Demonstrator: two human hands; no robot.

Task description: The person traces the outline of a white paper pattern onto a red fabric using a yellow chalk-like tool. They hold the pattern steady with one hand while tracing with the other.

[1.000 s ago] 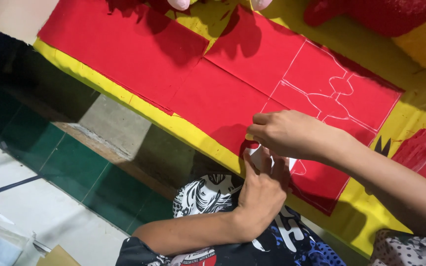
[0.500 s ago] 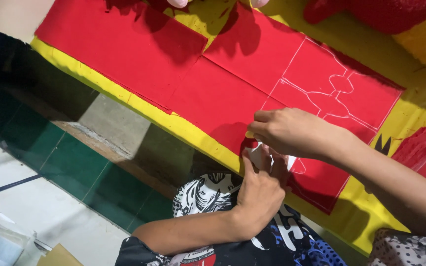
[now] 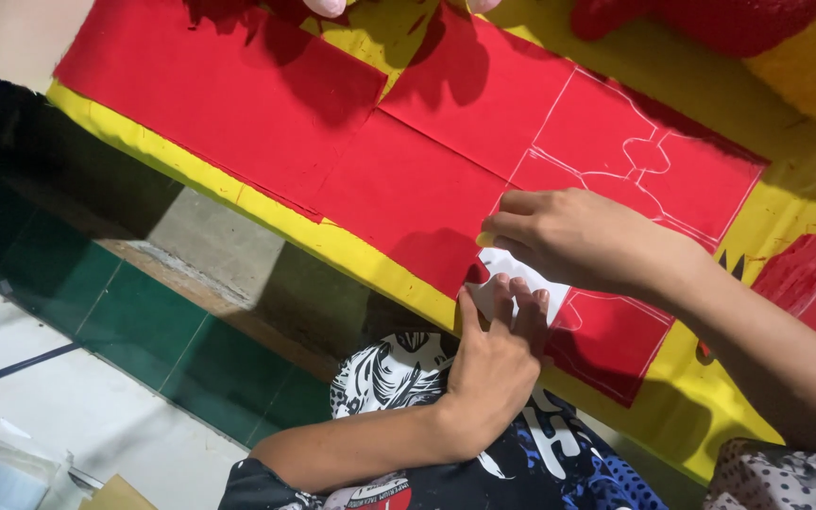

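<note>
I am pressing my left hand (image 3: 498,349) flat, fingers together, on the white template (image 3: 521,288), which is lying on the near edge of the red cloth (image 3: 408,179). My right hand (image 3: 569,236) is just above it, fingers pinching a small yellow chalk (image 3: 485,239) at the template's edge. To be doing this well, I think I am needing to keep the template from sliding and to hold the chalk tight against its border while drawing. The cloth is lying on a yellow cover (image 3: 332,241) over the desk. Farther on, white outlines (image 3: 649,156) are already showing on the cloth, so the new one should not be overlapping them.
</note>
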